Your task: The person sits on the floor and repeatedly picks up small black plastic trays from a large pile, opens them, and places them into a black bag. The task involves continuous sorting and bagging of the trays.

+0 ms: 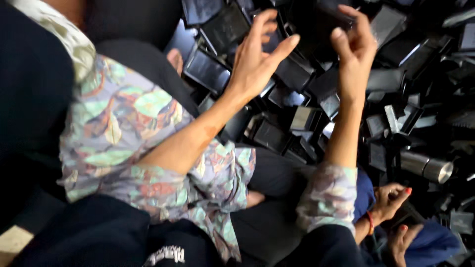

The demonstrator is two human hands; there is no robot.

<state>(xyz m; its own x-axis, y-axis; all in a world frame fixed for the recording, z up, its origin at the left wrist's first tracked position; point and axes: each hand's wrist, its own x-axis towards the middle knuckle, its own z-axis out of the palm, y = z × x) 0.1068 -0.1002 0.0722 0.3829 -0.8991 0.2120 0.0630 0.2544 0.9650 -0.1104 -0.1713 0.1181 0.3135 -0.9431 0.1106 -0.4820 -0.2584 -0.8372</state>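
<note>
A heap of cases is spread across the top and right of the view. Above it, the left hand is raised beside the right hand. A cylinder lies at the heap's right edge, with another person's hands below it.

We count two raised hands of the wearer, a left hand and a right hand, both spread with nothing in them. We count two more hands of another person at the lower right. We see one silver cylinder. The black plastic trays lie heaped, dozens at least, too many and too overlapped to count exactly.
</note>
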